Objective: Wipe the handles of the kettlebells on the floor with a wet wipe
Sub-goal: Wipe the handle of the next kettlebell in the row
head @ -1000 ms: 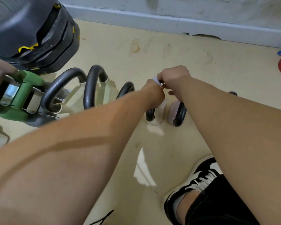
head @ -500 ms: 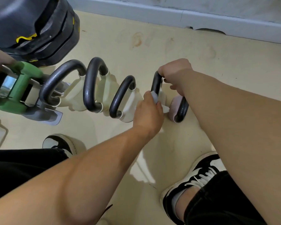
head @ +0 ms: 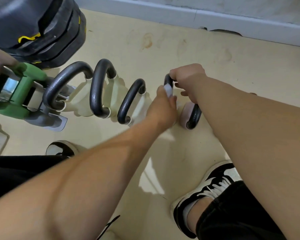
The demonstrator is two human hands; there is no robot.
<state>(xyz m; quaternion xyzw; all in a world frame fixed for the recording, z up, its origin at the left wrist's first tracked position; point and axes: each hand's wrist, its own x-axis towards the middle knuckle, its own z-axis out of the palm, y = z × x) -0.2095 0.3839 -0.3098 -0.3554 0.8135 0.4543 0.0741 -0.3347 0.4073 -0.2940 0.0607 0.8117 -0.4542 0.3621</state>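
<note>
Beige floor (head: 215, 66) w/ row of kettlebells. Rightmost handle (head: 194, 116) is steadied by right hand (head: 187, 75), closed round its top; wipe (head: 168, 90) is pinched in left hand (head: 163, 104) against that handle. Three handles (head: 97, 94) to the left appear pending.

No readable text, label, brand, number or sign is showing anywhere in the frame. The yellow marking (head: 27, 38) on the dark object at the upper left is appearing only as a squiggle, not legible letters.
</note>
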